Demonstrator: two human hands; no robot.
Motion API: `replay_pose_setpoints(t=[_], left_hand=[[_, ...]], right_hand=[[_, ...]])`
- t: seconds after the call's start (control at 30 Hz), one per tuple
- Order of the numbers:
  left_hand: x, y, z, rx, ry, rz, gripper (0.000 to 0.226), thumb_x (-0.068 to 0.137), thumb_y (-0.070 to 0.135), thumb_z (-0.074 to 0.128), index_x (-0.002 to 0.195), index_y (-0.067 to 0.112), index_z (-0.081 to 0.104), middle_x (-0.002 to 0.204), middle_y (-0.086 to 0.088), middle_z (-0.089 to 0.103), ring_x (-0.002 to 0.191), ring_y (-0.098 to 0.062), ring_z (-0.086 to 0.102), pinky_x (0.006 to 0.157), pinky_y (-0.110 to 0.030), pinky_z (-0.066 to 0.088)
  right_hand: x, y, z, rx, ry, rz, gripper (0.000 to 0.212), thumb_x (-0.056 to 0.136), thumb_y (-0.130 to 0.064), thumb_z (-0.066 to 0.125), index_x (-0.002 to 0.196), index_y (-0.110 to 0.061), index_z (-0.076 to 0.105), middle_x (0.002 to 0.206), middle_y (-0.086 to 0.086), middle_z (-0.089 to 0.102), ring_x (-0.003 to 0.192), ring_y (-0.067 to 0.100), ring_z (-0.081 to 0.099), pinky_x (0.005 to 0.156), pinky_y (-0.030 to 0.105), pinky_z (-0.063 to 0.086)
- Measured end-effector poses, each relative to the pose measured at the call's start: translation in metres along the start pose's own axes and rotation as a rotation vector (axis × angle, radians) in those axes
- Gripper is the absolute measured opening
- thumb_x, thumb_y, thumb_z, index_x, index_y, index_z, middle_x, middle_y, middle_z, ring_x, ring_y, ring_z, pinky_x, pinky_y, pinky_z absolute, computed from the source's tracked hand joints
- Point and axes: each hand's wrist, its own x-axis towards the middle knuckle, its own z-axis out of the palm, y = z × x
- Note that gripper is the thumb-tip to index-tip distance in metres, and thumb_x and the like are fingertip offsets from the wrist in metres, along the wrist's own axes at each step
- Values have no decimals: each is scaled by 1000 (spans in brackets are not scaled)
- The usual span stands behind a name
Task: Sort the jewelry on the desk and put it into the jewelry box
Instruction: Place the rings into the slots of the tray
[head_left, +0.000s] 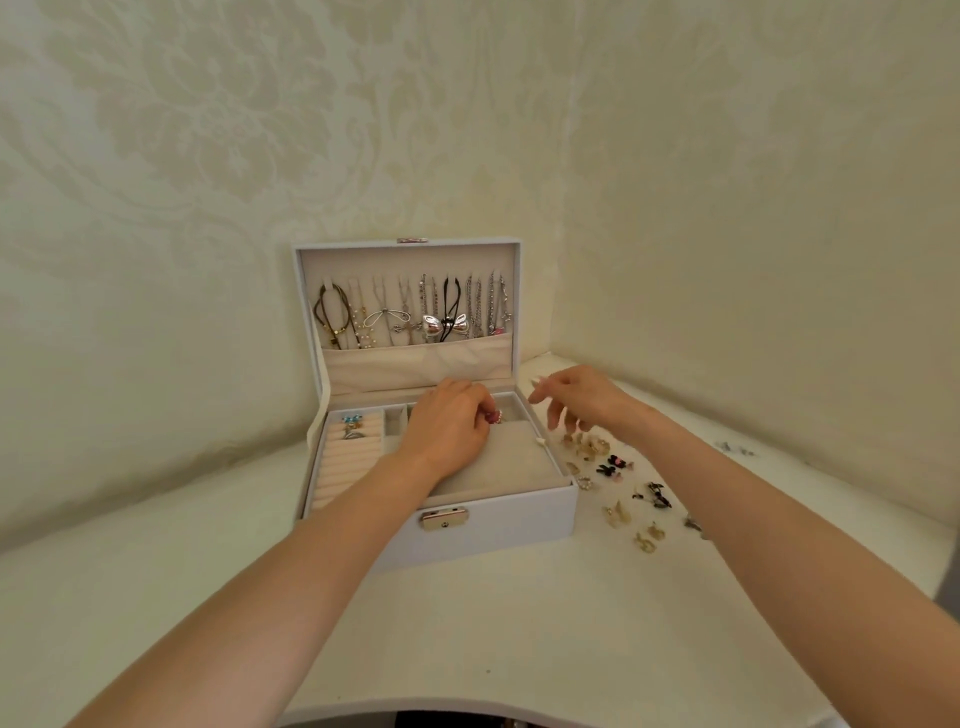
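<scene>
A white jewelry box (498, 525) stands open on the desk, its lid upright with several necklaces (415, 312) hung inside. My left hand (449, 423) is over the box's tray and pinches a small pink and gold piece (494, 417) above the grey compartments. My right hand (582, 397) hovers just right of the box with fingers spread and relaxed, above loose earrings (589, 447) on the desk. Two or three rings (353, 427) sit in the ring rolls at the tray's left.
More small jewelry lies scattered right of the box: black pieces (652, 493), gold pieces (647, 538) and a silver one (693, 524). Patterned walls meet in a corner behind the box. The white desk (208, 545) curves toward me at the front edge.
</scene>
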Motion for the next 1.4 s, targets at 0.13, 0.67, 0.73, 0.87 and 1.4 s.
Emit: replay_pose_setpoints(t=[0.13,0.67,0.73,0.87,1.4], left_hand=[[-1,-2,2,-55,20,-18,25,83,4,47,98,16,64,106,1,63,104,-21,49,87,-32,39],[-2,-2,4,-137,159,62,15,86,8,51,97,16,58,94,4,63,95,-15,49,80,-29,39],[-3,1,1,-186,197,60,10,88,13,55,96,18,54,89,6,61,90,-13,52,76,-27,40],[-3,5,-4,-247,221,95,22,85,16,62,98,22,46,92,10,57,83,-9,55,72,-27,43],[0,3,-1,-351,244,120,17,83,4,61,96,15,56,90,2,59,81,-11,57,73,-26,46]], right_hand=[[8,22,-21,-288,68,-73,9,86,-16,68,93,-18,72,90,-1,67,76,15,62,68,25,48],[8,26,-4,200,77,-164,15,77,3,71,81,-11,66,71,-3,64,65,6,60,57,11,45],[0,13,-7,423,68,-203,20,75,9,71,80,-10,66,67,-1,65,59,5,60,55,13,46],[-8,-6,0,501,-30,-261,17,76,9,69,81,-7,68,64,-6,69,60,3,63,60,14,49],[-9,-7,15,643,-55,-286,17,76,12,66,80,-4,66,73,2,73,70,13,69,69,21,55]])
